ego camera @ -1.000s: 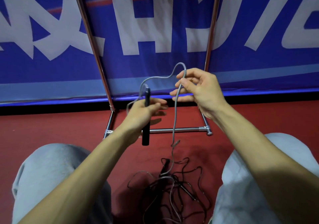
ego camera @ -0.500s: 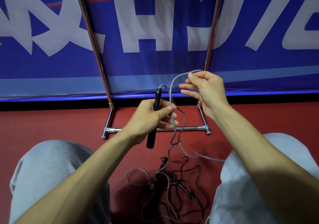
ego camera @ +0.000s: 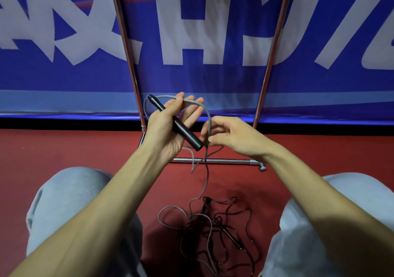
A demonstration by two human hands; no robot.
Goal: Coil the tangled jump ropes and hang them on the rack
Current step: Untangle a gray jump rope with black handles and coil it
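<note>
Grey jump rope (ego camera: 207, 176): its black handle (ego camera: 185, 132) lies across the left hand (ego camera: 164, 131), long axis 10 to 4 o'clock, apparently pinned by the thumb. The fingers are straight and spread, with cord looped over them. The right hand (ego camera: 232, 136), at 3 o'clock and nearer the slack, pinches the cord with curled fingers just beside the handle's lower end. The rest drops to the floor tangle (ego camera: 213, 223) at 6 o'clock. Chrome rack (ego camera: 213, 160): top rail cut off. Strands within the tangle cannot be told apart.

Grey rope (ego camera: 207, 171) w/ black handle (ego camera: 181, 128) held up; black ropes (ego camera: 213, 221) tangled on floor (ego camera: 64, 148) before rack (ego camera: 213, 160).
</note>
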